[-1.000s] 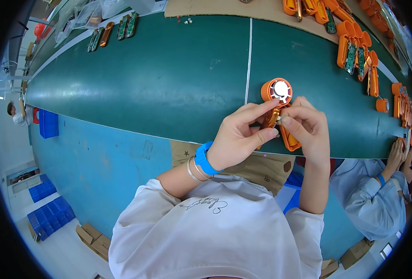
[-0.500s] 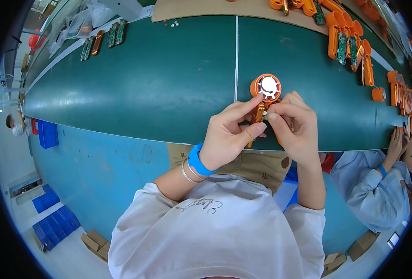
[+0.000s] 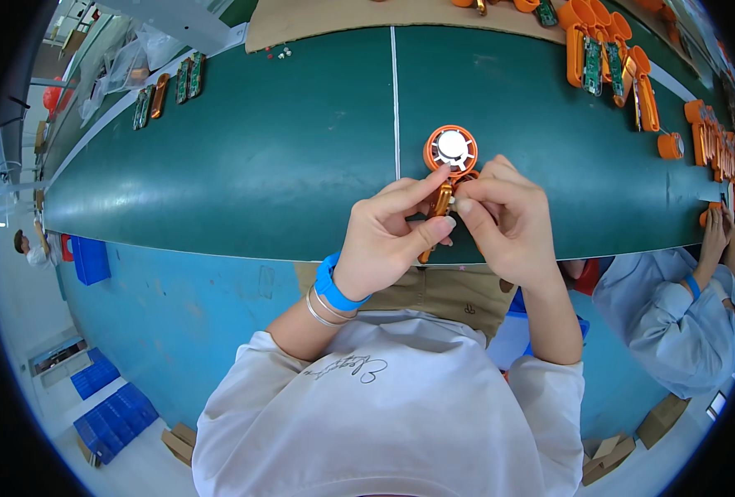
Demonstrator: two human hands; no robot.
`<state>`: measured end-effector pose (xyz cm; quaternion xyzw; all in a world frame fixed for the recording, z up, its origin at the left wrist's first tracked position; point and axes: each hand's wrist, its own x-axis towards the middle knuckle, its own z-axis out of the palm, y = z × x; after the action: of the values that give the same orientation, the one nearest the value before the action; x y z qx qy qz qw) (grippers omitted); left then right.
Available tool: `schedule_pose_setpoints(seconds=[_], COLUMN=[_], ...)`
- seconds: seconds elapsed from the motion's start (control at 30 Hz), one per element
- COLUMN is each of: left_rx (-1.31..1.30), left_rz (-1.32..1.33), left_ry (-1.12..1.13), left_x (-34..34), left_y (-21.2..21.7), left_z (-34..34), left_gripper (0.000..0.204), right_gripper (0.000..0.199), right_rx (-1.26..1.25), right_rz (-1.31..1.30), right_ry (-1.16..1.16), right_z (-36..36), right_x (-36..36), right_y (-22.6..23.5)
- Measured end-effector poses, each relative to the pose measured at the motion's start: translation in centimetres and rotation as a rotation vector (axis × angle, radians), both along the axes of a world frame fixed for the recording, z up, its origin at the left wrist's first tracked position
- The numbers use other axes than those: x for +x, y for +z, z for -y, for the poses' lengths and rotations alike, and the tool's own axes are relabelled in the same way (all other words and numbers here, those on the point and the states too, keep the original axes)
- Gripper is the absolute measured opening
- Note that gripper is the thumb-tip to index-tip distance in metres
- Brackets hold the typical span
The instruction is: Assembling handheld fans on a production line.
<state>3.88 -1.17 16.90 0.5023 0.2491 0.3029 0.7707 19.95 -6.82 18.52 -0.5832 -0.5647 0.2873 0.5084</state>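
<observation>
A round orange fan head [image 3: 435,160] with a white spoked centre lies face up near the table's front edge. My left hand [image 3: 388,236] is closed round a shiny copper-orange handle piece [image 3: 443,200] just below that head. Its index finger reaches up to the head's lower rim. My right hand [image 3: 507,219] pinches at a small white plug-like part [image 3: 454,202] beside the handle piece. The fingers hide most of that part and what it joins.
Orange fan housings [image 3: 577,62] with green circuit boards stand at the back right. More orange parts [image 3: 713,141] line the right edge, near a co-worker's hands [image 3: 713,236]. Circuit boards [image 3: 189,77] and a copper-coloured piece [image 3: 159,95] lie back left. Cardboard [image 3: 326,18] covers the far edge.
The whole view has shifted, so the table and hands sit slightly further left. Both hands keep the same grip by the fan head, with very little finger movement.
</observation>
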Motion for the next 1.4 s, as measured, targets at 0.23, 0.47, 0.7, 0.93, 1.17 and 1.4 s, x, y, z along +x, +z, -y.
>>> schedule_pose_setpoints(seconds=[0.23,0.47,0.7,0.93,1.17,1.4], left_rx=[0.066,0.051,-0.225,-0.197,-0.261,-0.254], left_rz=[-0.049,-0.041,0.106,0.096,0.122,0.122], left_ry=[0.032,0.038,-0.046,-0.049,-0.042,-0.043], left_x=[0.3,0.3,-0.5,-0.6,-0.6,-0.7], left_y=[0.2,0.4,0.0,0.2,0.3,0.3], left_z=[0.1,0.1,-0.7,-0.5,-0.5,-0.4], left_gripper=[0.047,0.049,0.046,0.048,0.049,0.049], right_gripper=[0.003,0.002,0.007,0.032,0.027,0.013], right_rx=[0.004,-0.051,-0.042,0.048,0.077,0.115], right_rz=[-0.013,-0.031,0.239,0.221,0.255,0.105], right_ry=[-0.025,-0.039,-0.073,0.053,0.088,0.123], right_z=[0.0,0.0,0.5,2.2,2.0,1.1], right_x=[-0.2,-0.4,0.8,3.9,3.9,3.6], right_y=[-0.1,0.4,1.8,2.0,0.7,0.0])
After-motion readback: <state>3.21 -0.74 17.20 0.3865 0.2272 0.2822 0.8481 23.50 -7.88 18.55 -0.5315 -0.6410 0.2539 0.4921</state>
